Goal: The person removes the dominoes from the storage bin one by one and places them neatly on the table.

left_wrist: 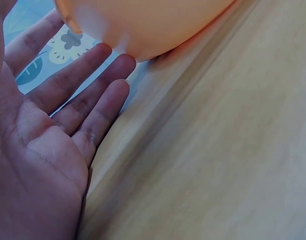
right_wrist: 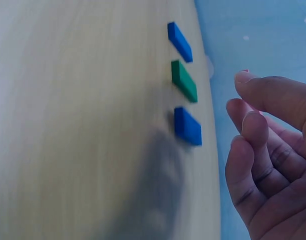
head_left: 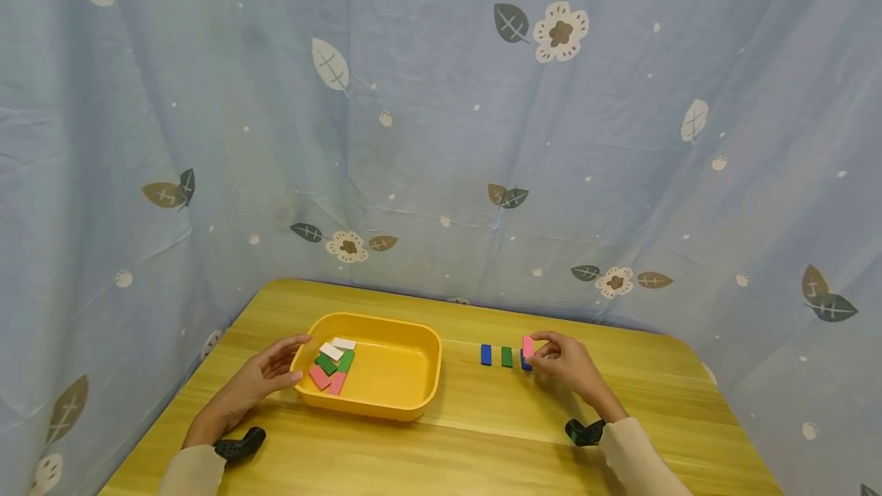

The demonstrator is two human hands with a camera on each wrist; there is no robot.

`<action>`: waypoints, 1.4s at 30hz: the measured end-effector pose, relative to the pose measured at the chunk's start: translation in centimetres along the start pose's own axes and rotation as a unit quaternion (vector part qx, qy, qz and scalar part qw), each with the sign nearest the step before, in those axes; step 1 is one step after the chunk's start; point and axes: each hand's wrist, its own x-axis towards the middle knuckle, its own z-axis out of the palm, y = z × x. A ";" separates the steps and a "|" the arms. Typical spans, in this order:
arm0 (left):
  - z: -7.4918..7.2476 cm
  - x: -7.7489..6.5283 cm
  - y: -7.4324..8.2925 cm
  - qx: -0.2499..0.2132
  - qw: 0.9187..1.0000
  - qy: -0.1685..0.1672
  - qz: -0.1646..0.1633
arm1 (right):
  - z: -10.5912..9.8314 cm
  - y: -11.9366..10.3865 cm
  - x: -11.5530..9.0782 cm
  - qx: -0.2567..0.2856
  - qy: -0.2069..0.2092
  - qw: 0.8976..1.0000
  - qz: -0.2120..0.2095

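My right hand [head_left: 566,364] pinches a pink block [head_left: 527,346] between thumb and fingers, above the table. In the right wrist view that block is almost wholly hidden by the fingers. Just below it stands a blue block [right_wrist: 187,127], partly covered in the head view. To its left, in a spaced row, are a green block [head_left: 507,357] and another blue block [head_left: 486,355]. My left hand [head_left: 251,380] is at the left end of a yellow tub [head_left: 386,408], its extended fingers [left_wrist: 105,107] touching the outside wall.
Inside the tub, at its left, lie several loose blocks: white [head_left: 331,351], green [head_left: 326,363] and pink [head_left: 320,377]. The wooden table [head_left: 413,458] ends at a blue patterned curtain [head_left: 441,136] behind. Dark straps [head_left: 240,445] sit at both wrists.
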 end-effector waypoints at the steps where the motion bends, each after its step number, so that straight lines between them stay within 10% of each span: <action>1: 0.0 0.0 0.0 -0.001 1.000 -0.002 0.001 | -0.2 0.2 -0.1 0.000 0.002 1.000 0.003; 42: -0.7 1.3 -0.6 0.001 1.000 0.001 0.015 | -0.9 4.5 0.0 -0.043 0.009 0.997 0.067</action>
